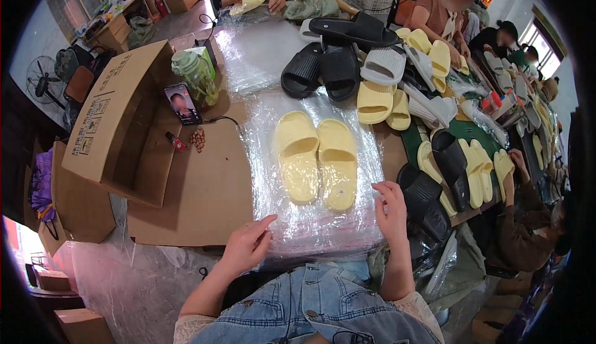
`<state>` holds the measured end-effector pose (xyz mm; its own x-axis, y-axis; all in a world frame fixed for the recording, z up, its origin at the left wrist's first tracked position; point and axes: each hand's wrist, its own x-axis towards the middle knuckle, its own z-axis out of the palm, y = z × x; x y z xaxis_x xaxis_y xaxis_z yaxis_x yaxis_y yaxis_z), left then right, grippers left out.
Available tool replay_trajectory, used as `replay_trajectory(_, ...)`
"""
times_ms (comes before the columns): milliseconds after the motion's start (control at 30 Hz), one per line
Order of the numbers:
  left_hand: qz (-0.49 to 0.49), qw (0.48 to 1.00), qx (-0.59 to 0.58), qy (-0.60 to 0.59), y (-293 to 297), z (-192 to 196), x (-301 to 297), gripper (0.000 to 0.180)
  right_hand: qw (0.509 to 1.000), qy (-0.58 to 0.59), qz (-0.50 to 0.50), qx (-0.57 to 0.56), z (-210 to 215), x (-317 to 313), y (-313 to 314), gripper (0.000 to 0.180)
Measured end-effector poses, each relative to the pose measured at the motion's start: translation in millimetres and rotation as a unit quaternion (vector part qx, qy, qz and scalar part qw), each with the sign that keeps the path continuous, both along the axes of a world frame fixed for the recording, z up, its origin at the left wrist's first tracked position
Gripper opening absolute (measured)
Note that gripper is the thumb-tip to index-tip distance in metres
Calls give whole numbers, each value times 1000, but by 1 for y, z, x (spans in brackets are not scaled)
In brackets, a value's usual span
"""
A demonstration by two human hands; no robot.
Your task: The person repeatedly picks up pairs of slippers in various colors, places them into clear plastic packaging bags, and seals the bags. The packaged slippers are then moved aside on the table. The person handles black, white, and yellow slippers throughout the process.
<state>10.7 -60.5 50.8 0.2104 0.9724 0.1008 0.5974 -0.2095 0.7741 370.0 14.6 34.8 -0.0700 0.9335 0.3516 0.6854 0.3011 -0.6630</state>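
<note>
Head view is showing two yellow slippers lying side by side near the middle, toes pointing to 12 o'clock. Shiny clear plastic is lying around them; I cannot tell if it is covering them too. The left hand is hovering at 7 o'clock from the slippers, and the right hand at 4 o'clock. Both are holding nothing, fingers and thumbs sitting apart. The plastic is looking slippery, so pinching its edge softly is probably working better than grabbing hard. Moving both hands evenly should be helping the slippers lie flat and straight. Black slippers are resting in a pile at 12 to 1 o'clock, so reaching low and slowly is likely safer.
</note>
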Motion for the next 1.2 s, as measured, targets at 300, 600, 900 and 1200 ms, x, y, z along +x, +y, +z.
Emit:
replay_trajectory(300,-87,995,45,-34,7,-22,-28,41,987,-55,148,-4,1,7,-16,39)
replay_trajectory(600,-54,980,173,76,9,-29,-21,36,991,-53,118,-17,-2,3,-19,54)
replay_trajectory(900,13,977,205,59,7,-38,-22,27,978,-69,197,23,-17,17,-31,46)
replay_trajectory(1200,16,982,189,20,8,-44,-18,20,937,-201,274,87,6,20,-30,44)
